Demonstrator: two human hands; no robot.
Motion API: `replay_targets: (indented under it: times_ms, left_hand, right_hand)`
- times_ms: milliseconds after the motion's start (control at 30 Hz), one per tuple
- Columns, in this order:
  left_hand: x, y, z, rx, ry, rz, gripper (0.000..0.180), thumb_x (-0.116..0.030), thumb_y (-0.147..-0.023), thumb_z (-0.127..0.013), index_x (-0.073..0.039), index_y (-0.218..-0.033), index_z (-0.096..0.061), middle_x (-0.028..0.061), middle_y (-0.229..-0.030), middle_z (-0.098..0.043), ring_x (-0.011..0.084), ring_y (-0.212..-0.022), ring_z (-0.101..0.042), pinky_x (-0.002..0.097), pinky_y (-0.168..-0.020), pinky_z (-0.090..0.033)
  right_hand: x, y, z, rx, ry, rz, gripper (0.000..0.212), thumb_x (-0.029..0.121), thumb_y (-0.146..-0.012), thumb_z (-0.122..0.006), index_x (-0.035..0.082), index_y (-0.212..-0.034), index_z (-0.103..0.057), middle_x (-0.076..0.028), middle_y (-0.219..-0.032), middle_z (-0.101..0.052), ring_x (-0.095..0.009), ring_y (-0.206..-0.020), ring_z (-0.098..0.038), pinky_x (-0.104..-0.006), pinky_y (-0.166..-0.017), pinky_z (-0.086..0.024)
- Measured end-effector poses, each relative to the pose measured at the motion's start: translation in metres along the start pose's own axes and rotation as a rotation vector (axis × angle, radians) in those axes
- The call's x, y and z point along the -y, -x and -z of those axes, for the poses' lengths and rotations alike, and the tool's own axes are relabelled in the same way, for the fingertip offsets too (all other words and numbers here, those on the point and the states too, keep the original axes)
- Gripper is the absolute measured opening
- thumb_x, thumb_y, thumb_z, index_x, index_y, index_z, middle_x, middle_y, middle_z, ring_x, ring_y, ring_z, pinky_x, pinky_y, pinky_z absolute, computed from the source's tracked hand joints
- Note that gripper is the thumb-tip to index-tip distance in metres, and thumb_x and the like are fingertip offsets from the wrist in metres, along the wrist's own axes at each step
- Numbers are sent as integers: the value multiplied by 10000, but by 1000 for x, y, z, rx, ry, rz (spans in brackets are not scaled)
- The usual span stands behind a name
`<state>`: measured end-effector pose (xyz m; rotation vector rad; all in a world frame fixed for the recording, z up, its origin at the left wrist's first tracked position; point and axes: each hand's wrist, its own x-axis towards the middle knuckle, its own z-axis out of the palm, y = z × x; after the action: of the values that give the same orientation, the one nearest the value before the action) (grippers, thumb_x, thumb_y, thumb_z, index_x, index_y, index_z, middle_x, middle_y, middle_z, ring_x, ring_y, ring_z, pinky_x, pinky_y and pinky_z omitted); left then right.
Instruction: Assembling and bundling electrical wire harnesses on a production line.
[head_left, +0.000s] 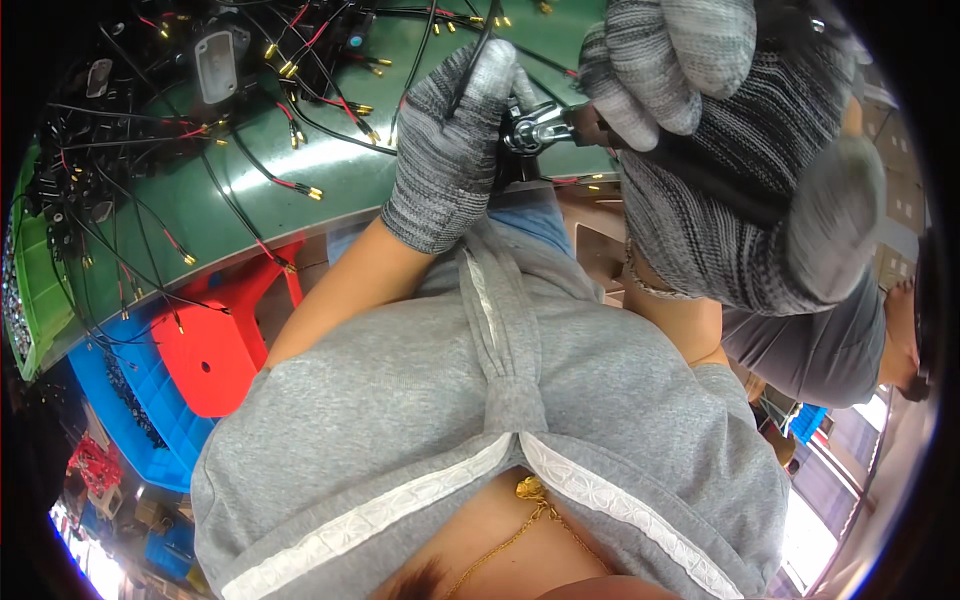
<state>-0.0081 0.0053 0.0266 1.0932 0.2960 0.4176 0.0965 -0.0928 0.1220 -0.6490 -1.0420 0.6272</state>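
My left hand (450, 145), in a grey knitted glove, is closed around a small black part (537, 130) with a shiny metal face. A black cable (472, 62) runs up across its thumb. My right hand (735, 140), gloved alike, has its fingers curled over a dark elongated tool (715, 182); its exact kind is hidden by the hand. The tool's narrow brownish end (592, 126) meets or nearly meets the shiny face of the part. The right thumb is held off to the side and slightly blurred. Both hands are above the table's near edge.
Many black parts with thin leads and gold connectors (290, 70) lie tangled on the green table (350, 185). A green bin (45, 290) stands at the far left. Below the edge are a red stool (210, 350) and blue bin (140, 410). Another person's leg (820, 350) is at right.
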Motion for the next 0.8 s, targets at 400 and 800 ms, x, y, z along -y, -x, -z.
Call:
replay_targets:
  times_ms: [400,800]
  left_hand:
    - [1,0,0,21,21,50,369,-363,-986,-568,-30,-854,-660,1,-706,-630,56,-643,-563,225,-597,-468]
    - [4,-7,6,70,-74,29,414,-408,-993,-537,-40,-852,-664,3,-709,-628,61,-652,-558,229,-600,-457]
  right_hand:
    - [12,15,-14,-30,12,34,389,186,-978,-502,34,-1321,-401,-176,-987,-539,-265,-819,-595,-393,-665,-541]
    - [13,-6,5,160,-168,-108,467,196,-975,-520,49,-1398,-387,-220,-1104,-554,-342,-916,-629,-471,-783,-561]
